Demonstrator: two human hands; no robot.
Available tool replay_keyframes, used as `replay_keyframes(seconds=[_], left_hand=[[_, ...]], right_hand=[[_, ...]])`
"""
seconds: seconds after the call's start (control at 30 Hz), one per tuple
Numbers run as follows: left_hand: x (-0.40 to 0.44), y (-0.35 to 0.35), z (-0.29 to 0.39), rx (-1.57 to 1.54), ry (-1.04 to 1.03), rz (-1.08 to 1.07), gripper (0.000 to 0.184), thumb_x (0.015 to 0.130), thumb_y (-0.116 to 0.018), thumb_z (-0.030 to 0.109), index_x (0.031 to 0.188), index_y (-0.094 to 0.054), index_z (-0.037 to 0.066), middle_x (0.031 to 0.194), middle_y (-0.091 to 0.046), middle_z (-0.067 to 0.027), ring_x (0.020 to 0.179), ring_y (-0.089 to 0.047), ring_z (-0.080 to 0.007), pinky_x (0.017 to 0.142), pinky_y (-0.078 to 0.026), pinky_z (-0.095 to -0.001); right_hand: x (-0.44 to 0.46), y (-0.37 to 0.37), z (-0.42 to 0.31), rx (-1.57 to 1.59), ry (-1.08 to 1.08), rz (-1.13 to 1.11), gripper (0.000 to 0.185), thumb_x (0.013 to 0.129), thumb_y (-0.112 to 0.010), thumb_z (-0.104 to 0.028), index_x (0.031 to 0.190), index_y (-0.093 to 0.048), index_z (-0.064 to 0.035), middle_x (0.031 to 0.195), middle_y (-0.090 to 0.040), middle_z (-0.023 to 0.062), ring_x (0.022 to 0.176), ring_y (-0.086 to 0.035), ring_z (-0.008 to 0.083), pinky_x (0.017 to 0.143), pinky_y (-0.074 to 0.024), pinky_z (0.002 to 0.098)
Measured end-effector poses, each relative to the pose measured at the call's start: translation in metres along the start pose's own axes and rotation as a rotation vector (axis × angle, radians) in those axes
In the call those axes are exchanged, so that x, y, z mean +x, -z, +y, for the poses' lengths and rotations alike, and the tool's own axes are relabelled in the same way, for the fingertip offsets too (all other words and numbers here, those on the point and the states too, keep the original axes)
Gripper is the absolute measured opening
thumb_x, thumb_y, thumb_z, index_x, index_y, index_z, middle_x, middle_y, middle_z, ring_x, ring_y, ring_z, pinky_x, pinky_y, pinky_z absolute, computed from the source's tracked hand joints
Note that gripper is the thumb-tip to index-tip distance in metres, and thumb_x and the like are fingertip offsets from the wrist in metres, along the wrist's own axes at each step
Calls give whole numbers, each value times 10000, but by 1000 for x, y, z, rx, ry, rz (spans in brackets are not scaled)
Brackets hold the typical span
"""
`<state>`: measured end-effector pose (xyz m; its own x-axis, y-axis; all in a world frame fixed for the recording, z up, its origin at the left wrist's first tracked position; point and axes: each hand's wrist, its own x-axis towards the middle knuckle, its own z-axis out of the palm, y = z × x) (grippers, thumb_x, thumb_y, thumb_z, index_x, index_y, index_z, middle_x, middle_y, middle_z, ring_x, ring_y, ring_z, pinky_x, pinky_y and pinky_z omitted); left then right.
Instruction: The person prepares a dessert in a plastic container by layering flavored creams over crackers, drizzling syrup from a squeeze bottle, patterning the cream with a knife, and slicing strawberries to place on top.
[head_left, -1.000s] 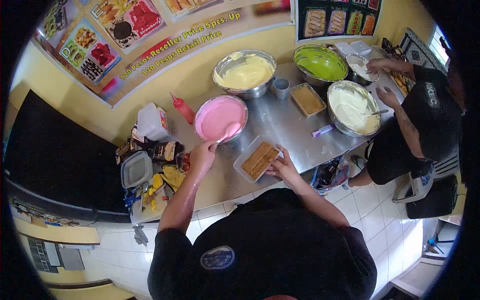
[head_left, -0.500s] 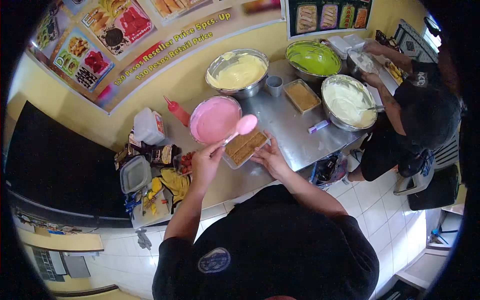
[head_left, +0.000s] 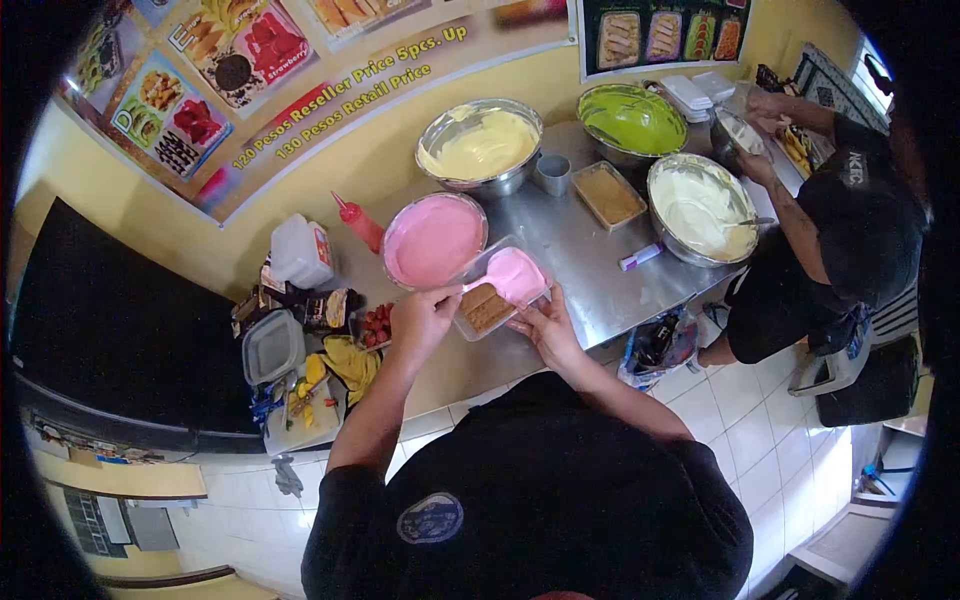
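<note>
My left hand [head_left: 424, 322] is closed round the handle of a spoon, whose head lies in pink cream [head_left: 516, 275] inside a clear plastic tub [head_left: 474, 331]. Brown crackers [head_left: 486, 308] line the near left part of that tub. At the tub's right side, my right hand [head_left: 546, 325] grips its edge. Just behind the tub stands a steel bowl of pink cream [head_left: 435, 240]. The spoon's head is hard to tell from the cream around it.
Bowls of yellow [head_left: 480, 147], green [head_left: 632, 120] and pale cream [head_left: 700, 210] stand farther back, with a grey cup [head_left: 553, 174] and a cracker-filled tub [head_left: 609, 196]. A co-worker [head_left: 850, 210] holds a bowl at right. Strawberries [head_left: 376, 325] and a yellow cloth [head_left: 350, 368] lie left.
The spoon has moved from the pink bowl into the tub, and pink cream now covers part of the crackers. The co-worker has lifted and tilted a small bowl.
</note>
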<state>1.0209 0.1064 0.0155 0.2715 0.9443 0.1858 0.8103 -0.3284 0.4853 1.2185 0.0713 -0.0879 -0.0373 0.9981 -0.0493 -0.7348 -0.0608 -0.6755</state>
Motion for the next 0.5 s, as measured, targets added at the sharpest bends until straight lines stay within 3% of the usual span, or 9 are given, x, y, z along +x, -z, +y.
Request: replay_keyframes(seconds=[0.03, 0.13, 0.27, 0.33, 0.47, 0.5], left_hand=[[1, 6, 7, -7, 78, -91, 215, 848, -672, 260, 1013, -726, 133, 814, -688, -125, 704, -677, -228, 640, -512, -320], [2, -4, -6, -85, 6, -125, 223, 851, -671, 256, 1025, -722, 128, 848, -697, -125, 718, -678, -209, 671, -516, -313], [8, -10, -21, -164, 48, -9, 220, 856, -669, 250, 1027, -720, 121, 861, -705, -120, 736, -678, -200, 692, -516, -309], [5, -13, -25, -193, -76, -92, 193, 834, -677, 250, 990, -734, 152, 832, -698, -117, 712, -677, -253, 631, -510, -334], [12, -17, -37, -245, 20, -13, 184, 844, -677, 233, 986, -733, 131, 840, -707, -105, 717, -676, -228, 650, -511, -315], [15, -20, -45, -372, 5, -157, 193, 848, -676, 224, 1003, -729, 122, 853, -709, -104, 737, -678, -217, 663, -511, -311]], right_hand=[[0, 1, -1, -18, 2, 5, 549, 943, -513, -22, 1379, -233, -206, 1369, -413, 74, 1191, -519, 225, 901, -521, 391], [-2, 1, -2, -36, 17, -1, 571, 941, -516, -18, 1390, -219, -207, 1377, -406, 65, 1199, -510, 225, 903, -520, 388], [-2, 2, 1, -50, 37, 12, 591, 938, -525, -19, 1403, -211, -205, 1379, -407, 65, 1201, -506, 227, 911, -516, 387], [-3, 2, 0, -50, 30, 6, 591, 937, -525, -16, 1403, -217, -208, 1381, -406, 68, 1203, -505, 231, 914, -513, 392], [-5, -4, 1, -39, 15, 35, 604, 929, -526, 5, 1404, -223, -211, 1378, -409, 79, 1191, -513, 239, 914, -509, 403], [-4, -5, 1, -43, 14, 28, 604, 929, -526, 5, 1404, -223, -211, 1378, -409, 79, 1191, -513, 239, 914, -509, 403]])
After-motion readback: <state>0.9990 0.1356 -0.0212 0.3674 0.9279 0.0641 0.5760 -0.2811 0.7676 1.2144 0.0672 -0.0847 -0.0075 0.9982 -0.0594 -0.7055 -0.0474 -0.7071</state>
